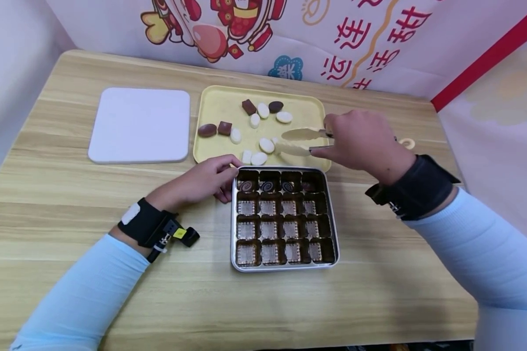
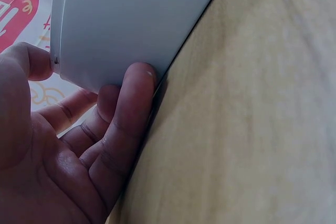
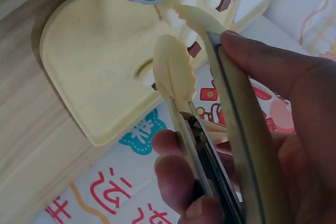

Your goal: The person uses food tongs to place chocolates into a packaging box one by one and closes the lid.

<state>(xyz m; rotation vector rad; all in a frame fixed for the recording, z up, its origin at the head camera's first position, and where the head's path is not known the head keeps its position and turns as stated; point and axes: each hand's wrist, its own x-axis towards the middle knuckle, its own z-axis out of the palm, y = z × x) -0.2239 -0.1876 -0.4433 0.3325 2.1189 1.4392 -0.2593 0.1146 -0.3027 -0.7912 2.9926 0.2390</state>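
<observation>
My left hand (image 1: 206, 181) holds the far left corner of a square metal tin (image 1: 285, 267), thumb at the rim and fingers against its side (image 2: 126, 30). Inside the tin, a gold-brown divided insert has chocolates with swirl marks (image 1: 267, 186) in its far row; the nearer rows show bare compartment bottoms. Serving tongs (image 3: 176, 69) are gripped in my right hand (image 1: 362, 141), their cream tips apart over the yellow tray (image 1: 307, 107). Close to the tips lies a white oval chocolate (image 1: 267, 145). Nothing shows clasped between the tips.
Several white and brown chocolates are scattered on the tray, among them a dark oval (image 1: 275, 107) and a brown square (image 1: 225, 128). A white rectangular board (image 1: 140, 126) lies left of the tray. Behind the wooden table (image 1: 180, 292) hangs a printed backdrop (image 1: 285, 48).
</observation>
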